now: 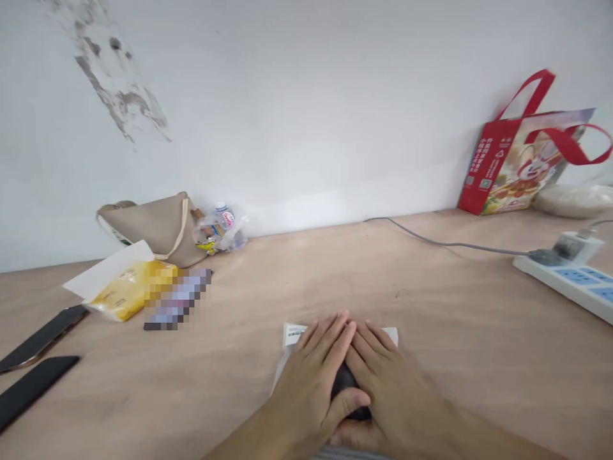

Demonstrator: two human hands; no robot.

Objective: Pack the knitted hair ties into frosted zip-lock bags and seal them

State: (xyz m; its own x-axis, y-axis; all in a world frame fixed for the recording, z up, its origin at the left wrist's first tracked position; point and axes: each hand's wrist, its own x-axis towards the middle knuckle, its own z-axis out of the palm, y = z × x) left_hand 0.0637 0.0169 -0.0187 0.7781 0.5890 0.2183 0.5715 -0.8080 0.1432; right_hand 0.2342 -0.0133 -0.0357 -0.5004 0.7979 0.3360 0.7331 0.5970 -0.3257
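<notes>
My left hand [313, 374] and my right hand [385, 374] lie side by side at the front of the table, fingers stretched out and held fairly close, the index fingertips nearly meeting. Both palms rest on top of a pale plastic packet [290, 335] with a small printed label at its far left corner. Between the thumbs shows a dark, rounded black thing [345, 381]; its kind cannot be made out. Most of the packet and of the black thing is hidden beneath my hands.
The table [297, 281] meets a white wall. Left stand a beige bag [153, 227], a bottle in plastic wrapping [224, 223], a yellow packet [136, 291], a phone-like thing [179, 299] and two dark flat objects. Right are a red carrier bag [498, 166], a power strip [565, 281] and its grey cable [440, 243].
</notes>
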